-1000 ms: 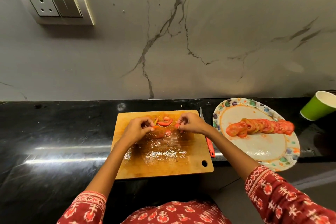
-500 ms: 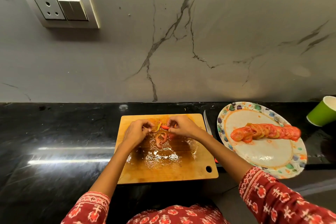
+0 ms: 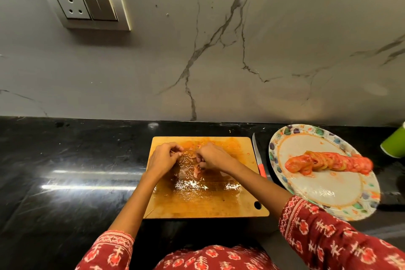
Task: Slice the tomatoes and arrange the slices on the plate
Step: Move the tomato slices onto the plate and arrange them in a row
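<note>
Both hands work over a wet wooden cutting board (image 3: 230, 204). My left hand (image 3: 163, 159) has its fingers curled and pinches a thin tomato scrap at the board's far left. My right hand (image 3: 213, 156) has its fingertips bunched on a small tomato slice (image 3: 197, 171) lying in the juice. A patterned paper plate (image 3: 333, 190) to the right holds a row of overlapping tomato slices (image 3: 328, 162). A knife with a red handle (image 3: 259, 162) lies between board and plate.
A green paper cup (image 3: 394, 144) stands at the far right edge. The black countertop (image 3: 65, 171) runs left of the board. A grey marble wall with a socket panel (image 3: 85, 4) rises behind.
My right hand has moved left and toward me over the tomato slice in the middle of the board. The left hand stays at the board's far left. The camera has shifted.
</note>
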`<state>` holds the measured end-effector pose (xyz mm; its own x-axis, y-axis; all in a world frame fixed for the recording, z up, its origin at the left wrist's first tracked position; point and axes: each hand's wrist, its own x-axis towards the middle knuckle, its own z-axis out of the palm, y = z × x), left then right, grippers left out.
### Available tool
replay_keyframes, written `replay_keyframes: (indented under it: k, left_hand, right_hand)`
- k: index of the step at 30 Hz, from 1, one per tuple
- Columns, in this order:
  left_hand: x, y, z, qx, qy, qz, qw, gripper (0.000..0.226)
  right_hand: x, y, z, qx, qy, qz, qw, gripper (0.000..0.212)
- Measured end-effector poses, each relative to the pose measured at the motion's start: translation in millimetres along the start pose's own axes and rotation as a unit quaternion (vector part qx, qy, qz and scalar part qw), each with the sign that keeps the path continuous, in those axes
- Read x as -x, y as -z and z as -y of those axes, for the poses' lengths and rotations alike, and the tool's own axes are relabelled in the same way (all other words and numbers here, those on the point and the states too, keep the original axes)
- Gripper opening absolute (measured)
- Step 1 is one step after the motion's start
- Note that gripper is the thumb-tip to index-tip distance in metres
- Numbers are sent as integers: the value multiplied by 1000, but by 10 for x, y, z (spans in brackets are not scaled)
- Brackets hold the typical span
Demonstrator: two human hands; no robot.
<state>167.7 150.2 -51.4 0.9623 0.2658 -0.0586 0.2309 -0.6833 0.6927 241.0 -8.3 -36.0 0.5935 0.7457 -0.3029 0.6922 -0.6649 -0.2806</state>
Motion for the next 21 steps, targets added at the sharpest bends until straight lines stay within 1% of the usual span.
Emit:
replay_keyframes:
  k: [3,5,8,11,13,14,17,20,21]
  left_hand:
    - [-2,-25,-7,4,-4,2,1000,15]
    - [-1,-33,-15,5,-6,2,1000,14]
    - [-3,-23,-24,7,-7,0,1000,14]
    - [-2,-15,-54,3,-9,-1,1000,14]
    - [-2,-30,-85,4,-8,-3,1000,14]
    - [-3,-47,-105,4,-10,-2,1000,14]
    - [-3,-116,-193,2,-21,4,1000,13]
    - [-31,-185,-309,-4,-30,25,999,15]
    - [-36,-187,-342,-7,-31,25,999,16]
  right_hand:
    - [34,-39,-1,25,18,-19,999,9]
    - [62,-11,-13,-2,31,-28,999,11]
    - [129,118,-46,-106,26,-20,994,15]
    - [218,269,-158,-227,21,1,974,21]
    - [285,347,-249,-269,21,24,963,23]
    - [318,375,-296,-279,19,22,960,22]
    - [427,453,-455,-300,1,-28,954,17]
    - [577,555,-592,-307,-19,-77,949,6]
    - [607,600,-636,-305,-24,-87,948,6]
